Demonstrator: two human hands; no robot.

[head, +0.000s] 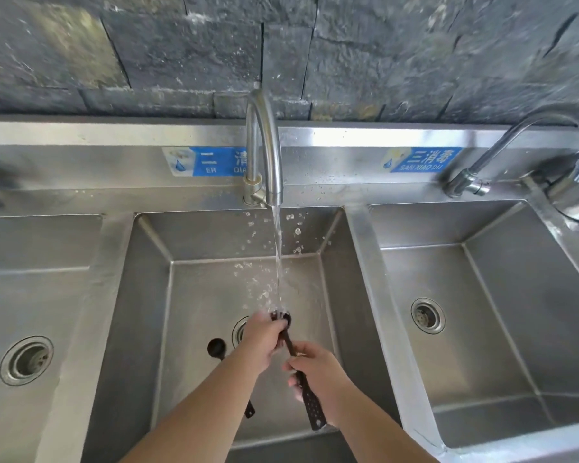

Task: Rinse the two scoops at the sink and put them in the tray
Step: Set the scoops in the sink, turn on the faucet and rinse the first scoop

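Observation:
A dark long-handled scoop (310, 401) is held over the middle sink basin (194, 295). Its bowl sits under the running water from the faucet (264, 145). My right hand (318, 372) grips the scoop's handle midway. My left hand (264, 342) holds the scoop just below its bowl, fingers over the rim. A second dark scoop (216, 347) lies on the basin floor to the left, its handle partly hidden under my left forearm. No tray is in view.
A left basin (37, 295) and a right basin (482, 295) flank the middle one, each with a drain. A second faucet (502, 152) stands at the back right. Water droplets spray around the stream. A dark stone wall rises behind.

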